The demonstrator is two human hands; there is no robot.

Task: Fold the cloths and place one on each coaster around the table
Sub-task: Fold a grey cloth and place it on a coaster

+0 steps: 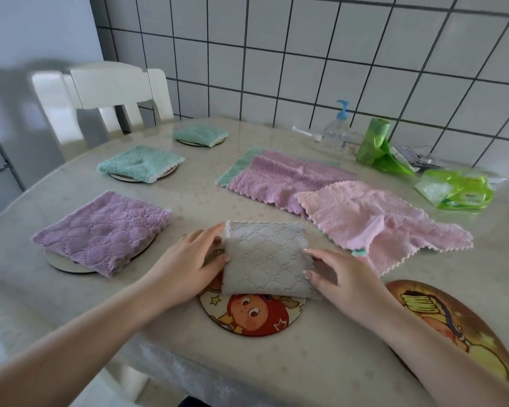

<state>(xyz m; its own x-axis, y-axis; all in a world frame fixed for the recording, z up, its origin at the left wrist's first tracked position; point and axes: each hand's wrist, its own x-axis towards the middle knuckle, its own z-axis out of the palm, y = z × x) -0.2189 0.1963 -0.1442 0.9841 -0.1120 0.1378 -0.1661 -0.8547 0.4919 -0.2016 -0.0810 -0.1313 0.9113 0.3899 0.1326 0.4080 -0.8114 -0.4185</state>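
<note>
A folded grey cloth (262,259) lies over the far half of a round cartoon coaster (256,315) near the table's front edge. My left hand (188,259) grips its left side and my right hand (335,274) grips its right side. A folded purple cloth (100,230) covers a coaster (68,264) at the left. Two folded teal cloths (138,164) (200,133) sit on coasters further back. Unfolded pink (379,218), purple (285,177) and teal (235,168) cloths lie spread in a pile at centre right. Another cartoon coaster (459,327) lies bare at the right front.
A white chair (112,95) stands behind the table's far left. Along the tiled wall sit a clear pump bottle (337,133), a roll of green bags (373,145) and a green plastic packet (453,188). The table edge (188,356) curves close in front.
</note>
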